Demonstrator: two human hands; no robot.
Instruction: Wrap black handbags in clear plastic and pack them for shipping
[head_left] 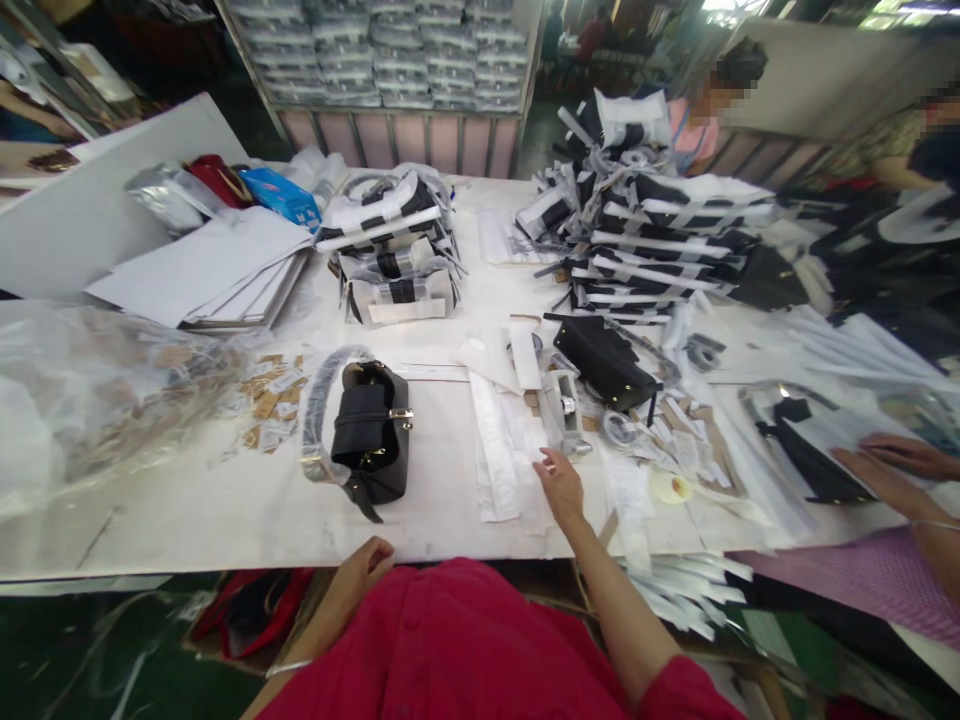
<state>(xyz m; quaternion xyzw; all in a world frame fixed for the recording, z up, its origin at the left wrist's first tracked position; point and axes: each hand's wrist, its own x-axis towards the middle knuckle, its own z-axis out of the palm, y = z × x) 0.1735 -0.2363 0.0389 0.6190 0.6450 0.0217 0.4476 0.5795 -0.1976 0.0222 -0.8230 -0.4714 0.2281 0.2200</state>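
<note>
A black handbag [371, 435] with gold fittings stands on the white table [442, 490], its wrapped handle out to the left. My left hand [371, 562] rests near the front edge, below the bag and apart from it, its fingers curled; whether it holds anything is hidden. On the right, my right hand [559, 485] reaches over the table with its fingers apart and nothing in them. Its fingertips are at the edge of white paper strips [495, 450], just below a metal tape dispenser [564, 410]. Another black bag [604, 360] lies beyond the dispenser.
Wrapped bags [397, 250] are piled at the back, with a taller pile [660, 240] to their right. White sheets [217, 260], small tags [274, 400] and clear plastic [82, 400] lie left. At the right, a co-worker's hands [892, 470] touch a black bag [814, 455].
</note>
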